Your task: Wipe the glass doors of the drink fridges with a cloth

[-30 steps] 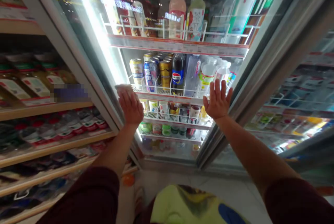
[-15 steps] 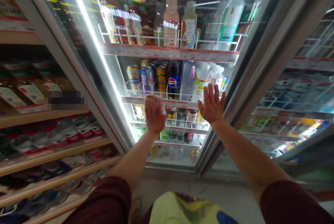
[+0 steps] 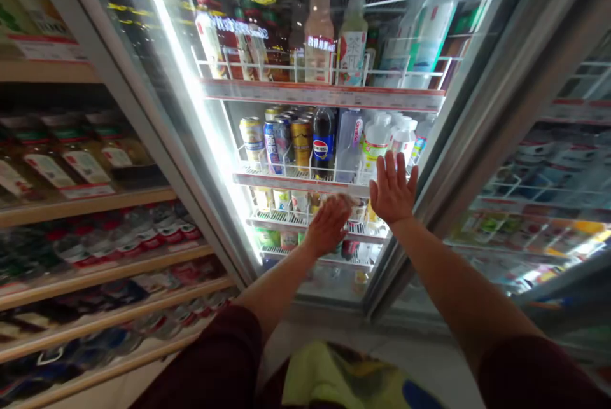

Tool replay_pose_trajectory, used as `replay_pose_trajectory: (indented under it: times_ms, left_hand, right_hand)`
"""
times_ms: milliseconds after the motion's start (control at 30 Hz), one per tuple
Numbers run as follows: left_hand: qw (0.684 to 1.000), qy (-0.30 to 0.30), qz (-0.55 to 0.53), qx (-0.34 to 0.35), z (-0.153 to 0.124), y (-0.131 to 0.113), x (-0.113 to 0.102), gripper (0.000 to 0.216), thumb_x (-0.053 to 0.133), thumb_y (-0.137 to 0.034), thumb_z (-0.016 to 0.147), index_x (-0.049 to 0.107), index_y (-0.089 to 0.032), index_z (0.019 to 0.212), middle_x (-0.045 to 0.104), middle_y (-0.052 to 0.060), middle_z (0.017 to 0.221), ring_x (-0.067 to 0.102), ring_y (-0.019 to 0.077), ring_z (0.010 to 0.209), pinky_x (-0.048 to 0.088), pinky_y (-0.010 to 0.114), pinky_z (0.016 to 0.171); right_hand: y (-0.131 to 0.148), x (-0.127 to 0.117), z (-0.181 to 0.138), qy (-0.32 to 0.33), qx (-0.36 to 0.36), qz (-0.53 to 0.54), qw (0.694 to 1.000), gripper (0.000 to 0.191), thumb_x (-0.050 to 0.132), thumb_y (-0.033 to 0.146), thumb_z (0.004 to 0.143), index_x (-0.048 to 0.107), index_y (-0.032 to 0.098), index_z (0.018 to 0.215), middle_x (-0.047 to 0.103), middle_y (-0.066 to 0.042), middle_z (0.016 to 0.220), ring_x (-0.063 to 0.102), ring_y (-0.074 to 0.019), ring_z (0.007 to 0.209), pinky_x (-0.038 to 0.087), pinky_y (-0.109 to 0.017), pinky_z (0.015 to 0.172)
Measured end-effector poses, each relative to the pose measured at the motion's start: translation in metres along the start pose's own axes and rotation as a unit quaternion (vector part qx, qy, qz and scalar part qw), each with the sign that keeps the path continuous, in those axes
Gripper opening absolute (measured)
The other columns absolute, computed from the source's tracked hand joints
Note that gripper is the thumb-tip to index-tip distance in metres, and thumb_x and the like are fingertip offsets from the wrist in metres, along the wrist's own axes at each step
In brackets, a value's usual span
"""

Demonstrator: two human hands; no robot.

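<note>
My left hand is pressed flat toward the glass door of a lit drinks fridge, low and near the middle. A pale, crumpled cloth shows past its blurred fingertips; the palm hides most of it. To the right, my right hand rests against the same pane, palm forward and fingers spread, holding nothing. Behind the glass stand a cola bottle, a gold can and a clear bottle with a yellow-green label.
Upper fridge shelf carries tall bottles, one pink. The metal door frame runs along the right, beside another fridge door. At the left are wooden shelves with rows of bottles. Tiled floor lies below.
My left hand has slid to the right across the glass with the cloth, closer to my right hand. The right hand stays in place on the pane. The view has shifted slightly.
</note>
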State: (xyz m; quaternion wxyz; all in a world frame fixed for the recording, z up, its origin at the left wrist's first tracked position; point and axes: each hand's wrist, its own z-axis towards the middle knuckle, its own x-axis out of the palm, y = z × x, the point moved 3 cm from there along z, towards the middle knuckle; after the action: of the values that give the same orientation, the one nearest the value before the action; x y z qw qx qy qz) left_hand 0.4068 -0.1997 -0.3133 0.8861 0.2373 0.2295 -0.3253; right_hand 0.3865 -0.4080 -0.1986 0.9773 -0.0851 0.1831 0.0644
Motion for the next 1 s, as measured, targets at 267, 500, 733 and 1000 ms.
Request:
replay_pose_trajectory:
  times_ms: [267, 500, 733, 1000]
  left_hand:
    - [1.0, 0.011, -0.002, 0.017, 0.021, 0.002, 0.008, 0.06, 0.052, -0.038, 0.107, 0.045, -0.017, 0.163, 0.031, 0.014, 0.174, 0.012, 0.0349, 0.166, 0.015, 0.058, 0.137]
    - [0.997, -0.006, -0.016, 0.072, -0.002, -0.016, 0.0, 0.044, 0.047, -0.023, 0.107, 0.064, -0.035, 0.145, 0.051, -0.005, 0.164, 0.012, 0.0129, 0.165, 0.012, 0.03, 0.138]
    - [0.996, -0.047, 0.008, -0.071, 0.04, 0.063, -0.035, 0.059, 0.049, -0.027, 0.107, 0.042, -0.02, 0.165, 0.025, 0.012, 0.177, 0.003, 0.0376, 0.166, 0.016, 0.068, 0.135]
    - [0.997, -0.079, 0.021, 0.01, -0.023, 0.057, -0.041, 0.046, 0.055, -0.025, 0.104, 0.062, -0.031, 0.148, 0.06, 0.006, 0.156, 0.039, 0.0296, 0.158, 0.038, 0.051, 0.13]
  right_hand:
    - [-0.002, -0.003, -0.002, -0.02, -0.018, 0.018, 0.999, 0.065, 0.037, 0.039, 0.109, 0.032, 0.017, 0.171, 0.042, -0.015, 0.171, 0.025, -0.0314, 0.165, 0.006, -0.057, 0.135]
    - [-0.001, -0.003, -0.001, -0.02, -0.017, -0.007, 1.0, 0.061, 0.04, 0.034, 0.109, 0.038, 0.02, 0.168, 0.047, -0.013, 0.168, 0.031, -0.0299, 0.163, 0.007, -0.054, 0.135]
    - [0.002, -0.002, 0.0, -0.009, -0.005, -0.015, 1.0, 0.059, 0.039, 0.033, 0.109, 0.042, 0.02, 0.166, 0.049, -0.012, 0.167, 0.03, -0.0291, 0.164, 0.005, -0.055, 0.136]
    - [0.009, -0.007, 0.003, -0.045, -0.035, -0.035, 0.998, 0.055, 0.045, 0.029, 0.108, 0.05, 0.018, 0.161, 0.053, -0.013, 0.163, 0.035, -0.026, 0.162, 0.007, -0.05, 0.137]
